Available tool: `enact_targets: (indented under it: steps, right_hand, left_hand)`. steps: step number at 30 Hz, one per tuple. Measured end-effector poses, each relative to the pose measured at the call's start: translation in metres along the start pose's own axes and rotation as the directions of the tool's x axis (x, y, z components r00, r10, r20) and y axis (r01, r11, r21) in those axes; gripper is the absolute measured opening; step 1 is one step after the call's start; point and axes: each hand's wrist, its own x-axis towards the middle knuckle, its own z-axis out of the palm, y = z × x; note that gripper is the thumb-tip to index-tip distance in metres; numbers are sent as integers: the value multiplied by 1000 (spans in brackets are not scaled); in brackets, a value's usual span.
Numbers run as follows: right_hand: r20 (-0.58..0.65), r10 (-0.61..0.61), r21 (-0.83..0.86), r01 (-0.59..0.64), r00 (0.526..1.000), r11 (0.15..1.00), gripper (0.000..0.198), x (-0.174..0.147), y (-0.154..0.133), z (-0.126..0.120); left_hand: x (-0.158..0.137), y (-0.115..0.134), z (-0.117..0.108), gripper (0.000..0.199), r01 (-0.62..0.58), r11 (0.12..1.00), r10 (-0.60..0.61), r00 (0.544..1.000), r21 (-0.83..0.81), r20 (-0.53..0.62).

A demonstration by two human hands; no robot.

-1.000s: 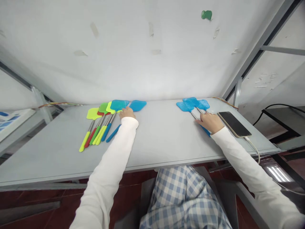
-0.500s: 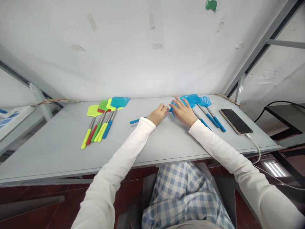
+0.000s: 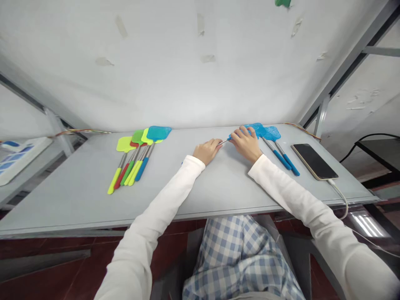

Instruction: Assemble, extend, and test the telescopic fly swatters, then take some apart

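A blue fly swatter with a thin metal shaft (image 3: pixel 223 141) lies across the grey table between my hands. My left hand (image 3: pixel 206 151) is closed around its handle side, and only a tiny blue tip shows by the cuff. At the head end, my right hand (image 3: pixel 246 143) has its fingers curled over the swatter and hides most of its head. Just beyond my right hand are more blue fly swatters (image 3: pixel 271 133), their blue handles pointing toward me. To the left, several fly swatters in yellow, red, green and blue (image 3: pixel 158 133) overlap in a fan.
On the right of the table (image 3: pixel 93 208) lies a phone (image 3: pixel 315 161) with a white cable (image 3: pixel 342 198) hanging over the front edge. A white wall (image 3: pixel 175 83) rises behind. Metal posts stand at both sides, and a white and blue object (image 3: pixel 21 158) sits at far left.
My right hand has shifted right and its spread fingers have curled over the swatter's head. More bare shaft shows between my hands, and less of the handle sticks out behind my left hand.
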Motion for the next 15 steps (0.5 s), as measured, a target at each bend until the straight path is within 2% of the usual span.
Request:
enact_targets:
  steps: [4, 10, 13, 15]
  right_hand:
    - [-28, -94, -17, 94, 995, 995, 31, -2, -7, 5]
    - [-36, -117, -33, 116, 992, 993, 27, 6, -8, 11]
    - [-72, -121, -44, 118, 990, 992, 25, 7, 11, 13]
    - [-112, -21, -57, 15, 994, 998, 28, 3, 37, 14]
  left_hand:
    - [0, 5, -2, 47, 2, 995, -1, 1000, 100, -9]
    - [4, 6, 2, 46, -30, 981, 23, 999, 194, 40]
    - [3, -8, -2, 43, -11, 983, 1, 998, 182, 56]
    - [-5, -31, -10, 41, 81, 980, -87, 996, 181, 29]
